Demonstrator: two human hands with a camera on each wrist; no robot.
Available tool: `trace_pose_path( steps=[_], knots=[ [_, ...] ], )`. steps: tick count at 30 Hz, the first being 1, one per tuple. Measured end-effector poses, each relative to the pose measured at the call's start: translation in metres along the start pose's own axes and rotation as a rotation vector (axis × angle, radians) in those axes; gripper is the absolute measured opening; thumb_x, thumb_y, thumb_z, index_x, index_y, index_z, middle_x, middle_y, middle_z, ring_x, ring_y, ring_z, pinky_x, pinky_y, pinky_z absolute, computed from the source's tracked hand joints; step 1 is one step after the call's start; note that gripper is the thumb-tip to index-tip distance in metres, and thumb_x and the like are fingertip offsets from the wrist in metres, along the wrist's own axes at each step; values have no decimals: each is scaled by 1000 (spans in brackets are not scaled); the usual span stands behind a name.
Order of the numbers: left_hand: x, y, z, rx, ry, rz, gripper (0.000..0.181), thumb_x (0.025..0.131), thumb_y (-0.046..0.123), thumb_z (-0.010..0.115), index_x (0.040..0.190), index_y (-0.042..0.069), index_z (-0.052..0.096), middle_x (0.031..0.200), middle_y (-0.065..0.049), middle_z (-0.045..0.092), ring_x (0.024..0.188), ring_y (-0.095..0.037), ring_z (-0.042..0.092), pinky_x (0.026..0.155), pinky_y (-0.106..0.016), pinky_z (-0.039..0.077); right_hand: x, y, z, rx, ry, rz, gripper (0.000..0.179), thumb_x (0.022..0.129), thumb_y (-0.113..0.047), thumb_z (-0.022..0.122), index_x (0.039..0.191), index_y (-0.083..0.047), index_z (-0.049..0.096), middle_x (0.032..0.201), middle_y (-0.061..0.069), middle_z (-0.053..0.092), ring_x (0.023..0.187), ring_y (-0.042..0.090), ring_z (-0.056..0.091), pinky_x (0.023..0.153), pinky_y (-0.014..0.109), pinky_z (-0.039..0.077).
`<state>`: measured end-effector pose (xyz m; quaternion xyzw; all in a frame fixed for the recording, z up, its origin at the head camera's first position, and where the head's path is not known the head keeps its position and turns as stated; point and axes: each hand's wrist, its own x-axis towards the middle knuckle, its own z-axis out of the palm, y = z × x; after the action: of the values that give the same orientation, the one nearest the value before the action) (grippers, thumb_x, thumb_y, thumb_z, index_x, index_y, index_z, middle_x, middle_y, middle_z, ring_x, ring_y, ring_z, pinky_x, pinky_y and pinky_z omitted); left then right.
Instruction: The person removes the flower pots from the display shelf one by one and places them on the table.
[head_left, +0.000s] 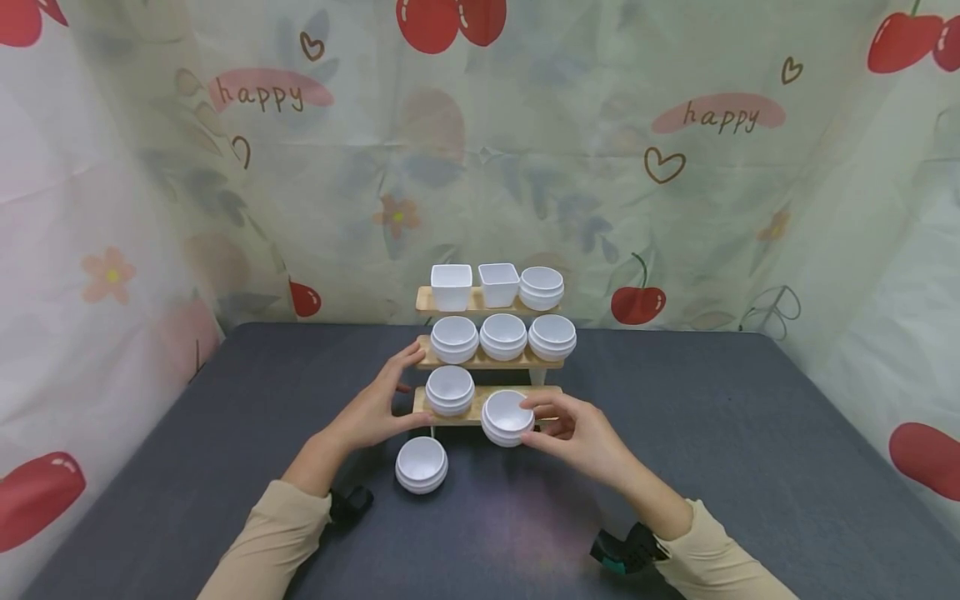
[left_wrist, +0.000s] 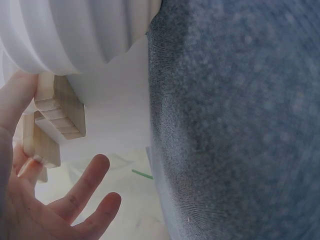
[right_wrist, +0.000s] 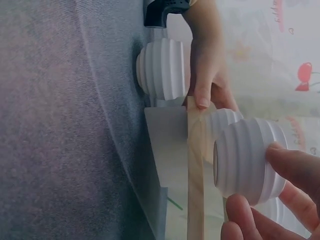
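Note:
A white ribbed round bowl (head_left: 507,419) is pinched between the thumb and fingers of my right hand (head_left: 581,432), tilted at the front of the lowest shelf. In the right wrist view the bowl hangs beside the wooden shelf board (right_wrist: 195,210). My left hand (head_left: 371,410) touches the left end of the three-tier stand (head_left: 480,364), thumb at the lowest shelf and a fingertip at the middle one. Two of its fingers (left_wrist: 82,185) extend free in the left wrist view. Another round bowl (head_left: 450,392) stands on the lowest shelf, near the left thumb.
One round bowl (head_left: 422,465) sits on the dark cloth-covered table (head_left: 675,400), in front of the stand's left side. Three round bowls (head_left: 503,337) line the middle shelf. Two square bowls (head_left: 452,288) and a round one (head_left: 542,289) fill the top. A patterned curtain (head_left: 525,192) hangs behind.

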<state>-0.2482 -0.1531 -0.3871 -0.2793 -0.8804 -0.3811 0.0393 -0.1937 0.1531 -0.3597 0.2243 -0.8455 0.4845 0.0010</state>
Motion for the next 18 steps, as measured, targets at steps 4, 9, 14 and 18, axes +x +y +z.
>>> trace_pose_path(
  steps=[4,9,14,18],
  knots=[
    [0,0,0,-7,0,3,91,77,29,76,147,17,20,158,-8,11,120,-37,51,95,-46,49,-2,0,0,-4,-11,-14,35,80,-17,73,111,-6,62,105,19,68,77,11,66,67,19,53],
    [0,0,-1,-2,2,1,91,77,28,77,147,16,20,158,-8,11,122,-37,50,96,-46,49,-3,1,1,8,-30,-23,35,80,-16,73,111,-5,62,105,20,68,72,4,63,66,19,53],
    [0,1,0,-2,3,0,91,77,27,77,147,16,20,158,-9,11,123,-38,49,96,-47,48,-5,3,2,16,-47,-36,36,80,-16,73,112,-4,62,104,20,68,70,4,63,65,19,54],
    [0,1,0,-3,2,-1,92,76,27,78,147,16,20,158,-8,11,125,-37,48,96,-47,48,-6,4,4,16,-62,-34,36,80,-16,73,112,-5,62,104,20,68,70,3,61,64,19,54]
  ],
)
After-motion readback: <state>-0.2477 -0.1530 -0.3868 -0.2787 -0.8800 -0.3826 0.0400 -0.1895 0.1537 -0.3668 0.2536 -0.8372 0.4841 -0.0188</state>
